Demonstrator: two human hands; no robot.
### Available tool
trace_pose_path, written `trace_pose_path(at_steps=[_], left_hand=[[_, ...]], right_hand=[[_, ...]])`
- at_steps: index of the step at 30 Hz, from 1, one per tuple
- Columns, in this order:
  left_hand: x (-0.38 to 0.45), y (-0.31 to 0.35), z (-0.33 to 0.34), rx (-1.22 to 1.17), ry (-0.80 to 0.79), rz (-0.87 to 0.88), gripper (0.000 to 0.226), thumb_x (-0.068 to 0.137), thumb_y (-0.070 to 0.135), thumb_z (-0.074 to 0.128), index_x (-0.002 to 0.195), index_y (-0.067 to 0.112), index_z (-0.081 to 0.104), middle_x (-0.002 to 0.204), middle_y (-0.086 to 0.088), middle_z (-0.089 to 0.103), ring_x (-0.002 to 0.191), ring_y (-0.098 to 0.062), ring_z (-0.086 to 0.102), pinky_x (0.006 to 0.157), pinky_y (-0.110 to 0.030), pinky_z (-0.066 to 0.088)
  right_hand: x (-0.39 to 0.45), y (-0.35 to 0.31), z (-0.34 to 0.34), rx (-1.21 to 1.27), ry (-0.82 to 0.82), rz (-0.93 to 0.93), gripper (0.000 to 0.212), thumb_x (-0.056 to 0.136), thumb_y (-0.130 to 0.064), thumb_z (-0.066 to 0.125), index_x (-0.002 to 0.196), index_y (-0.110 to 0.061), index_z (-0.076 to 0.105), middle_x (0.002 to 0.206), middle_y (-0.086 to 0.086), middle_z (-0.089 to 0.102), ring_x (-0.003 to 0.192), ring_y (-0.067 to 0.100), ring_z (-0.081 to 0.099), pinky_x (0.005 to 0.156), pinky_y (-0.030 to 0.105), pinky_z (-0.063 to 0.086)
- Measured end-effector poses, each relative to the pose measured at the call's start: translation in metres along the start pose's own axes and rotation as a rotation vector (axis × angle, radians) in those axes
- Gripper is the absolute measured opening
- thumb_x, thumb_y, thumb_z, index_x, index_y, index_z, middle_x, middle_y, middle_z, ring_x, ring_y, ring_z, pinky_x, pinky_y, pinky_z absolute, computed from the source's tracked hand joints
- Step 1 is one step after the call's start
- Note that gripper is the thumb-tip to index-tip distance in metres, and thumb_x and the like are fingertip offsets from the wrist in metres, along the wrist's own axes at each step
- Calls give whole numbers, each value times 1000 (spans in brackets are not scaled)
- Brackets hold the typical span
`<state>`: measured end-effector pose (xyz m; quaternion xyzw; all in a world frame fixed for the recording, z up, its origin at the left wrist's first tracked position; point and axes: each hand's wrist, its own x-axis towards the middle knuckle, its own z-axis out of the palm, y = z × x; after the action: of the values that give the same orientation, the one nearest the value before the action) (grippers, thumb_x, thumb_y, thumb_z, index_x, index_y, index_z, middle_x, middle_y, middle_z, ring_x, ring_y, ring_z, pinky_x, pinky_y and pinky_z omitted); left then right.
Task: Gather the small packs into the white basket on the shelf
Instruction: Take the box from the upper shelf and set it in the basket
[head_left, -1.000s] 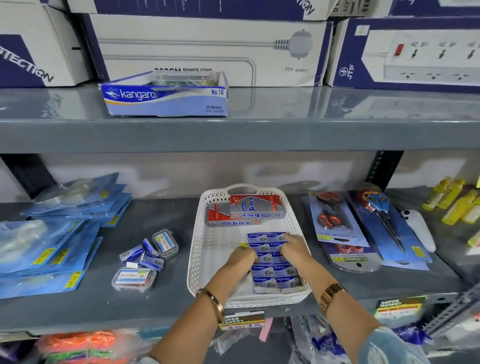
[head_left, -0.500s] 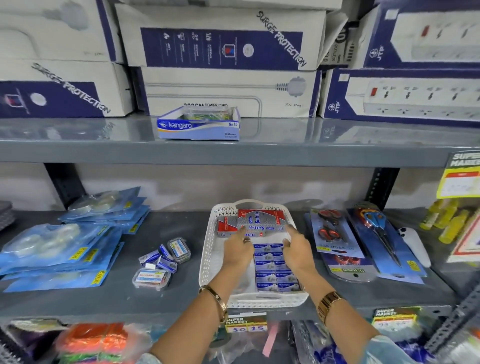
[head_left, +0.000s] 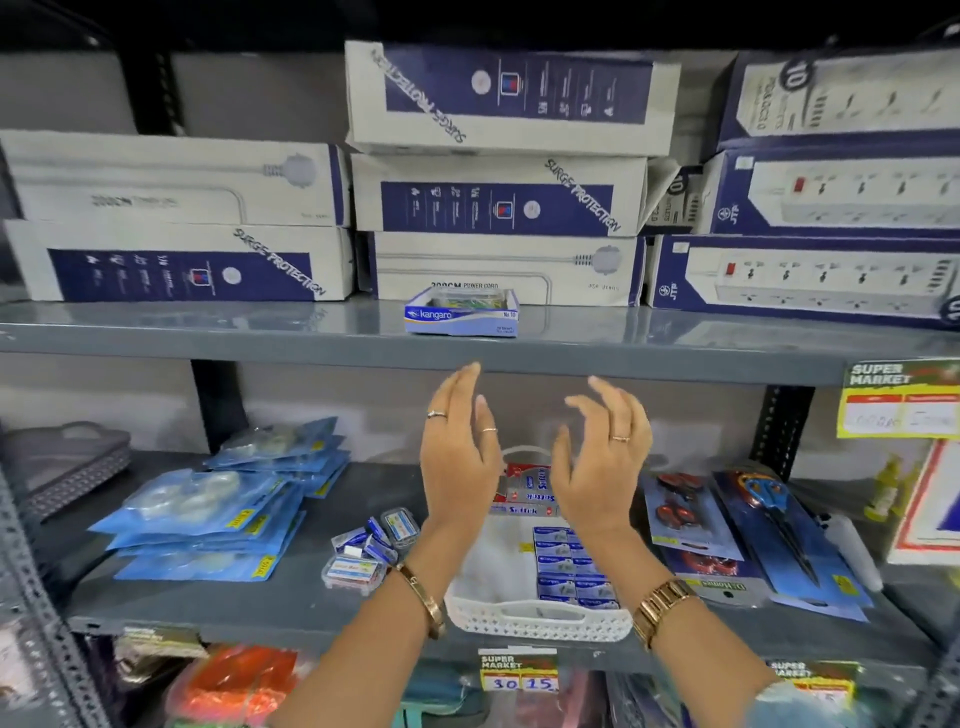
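Both forearms rose from the lower edge, wrists level. Left hand (head_left: 457, 462) was held upright and empty, fingers (head_left: 464, 387) extended and close together. Right hand (head_left: 602, 467) was raised beside it, also empty, palm toward the left hand, its fingers loosely curled and spread.

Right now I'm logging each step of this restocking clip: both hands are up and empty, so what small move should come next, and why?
Probably carry both hands up to the open Kangaro box on the upper shelf. The left hand and right hand are open, empty, and raised just below that shelf edge, while the white basket already holds a row of small blue packs.
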<state>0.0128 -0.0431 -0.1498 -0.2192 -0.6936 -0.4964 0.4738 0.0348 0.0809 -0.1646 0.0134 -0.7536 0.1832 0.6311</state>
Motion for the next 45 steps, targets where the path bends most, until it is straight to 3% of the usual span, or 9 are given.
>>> trace_pose_path(at_steps=[7,13,21,23,30,33,38,43,45], left_hand=[[66,15,-26,208,155,190,34,89,12,46,118,-4,56,119,-23,60,112,-29,51,95,-39,42],[107,6,-38,375,-112,20,58,89,38,26,125,0,49,125,-20,56,117,-37,49,100,-55,38],[149,-16,-36,370,-469,-160,41,98,36,32,119,7,52,129,-19,54,123,-35,44,111,-51,24],[156,-20,-33,331,-528,-208,42,96,43,29,97,9,54,113,-20,61,111,-36,51,105,-54,30],[162,-19,-29,336,-676,-467,74,85,70,14,126,22,53,141,-9,47,127,-30,41,106,-45,31],[164,-14,-31,329,-703,-491,68,91,63,16,136,20,42,147,-9,38,133,-28,36,107,-42,27],[163,-12,-34,319,-713,-494,64,91,62,18,138,25,42,149,-6,36,134,-27,34,109,-42,25],[158,-5,-41,270,-704,-517,64,89,64,20,133,26,47,145,-5,42,131,-27,38,109,-43,27],[153,4,-43,216,-684,-552,64,89,63,24,134,23,46,146,-4,41,132,-26,37,111,-43,26]], right_hand=[[65,-44,2,54,-36,-27,36,83,-23,47,110,-5,62,119,15,63,116,26,48,108,48,32],[113,-63,14,208,-325,168,45,95,-28,41,134,-5,45,141,12,45,135,23,34,111,31,28],[144,-60,38,80,-634,356,66,97,-49,28,140,0,36,151,19,33,140,32,29,116,43,27],[149,-61,40,37,-734,423,72,95,-56,24,136,1,39,144,20,42,134,34,37,114,47,27],[153,-63,38,14,-872,497,60,91,-64,17,64,-18,44,106,15,60,113,32,53,112,51,28],[154,-63,39,41,-883,515,60,90,-66,17,65,-20,46,99,10,56,115,32,52,112,50,29],[152,-65,32,67,-881,494,72,93,-61,18,115,-5,57,127,17,57,126,32,44,116,47,22],[149,-69,22,77,-873,508,57,92,-63,20,62,-20,41,95,9,54,104,30,50,92,40,37],[147,-70,17,95,-854,527,58,92,-62,21,66,-17,47,92,8,55,96,29,50,82,38,35]])
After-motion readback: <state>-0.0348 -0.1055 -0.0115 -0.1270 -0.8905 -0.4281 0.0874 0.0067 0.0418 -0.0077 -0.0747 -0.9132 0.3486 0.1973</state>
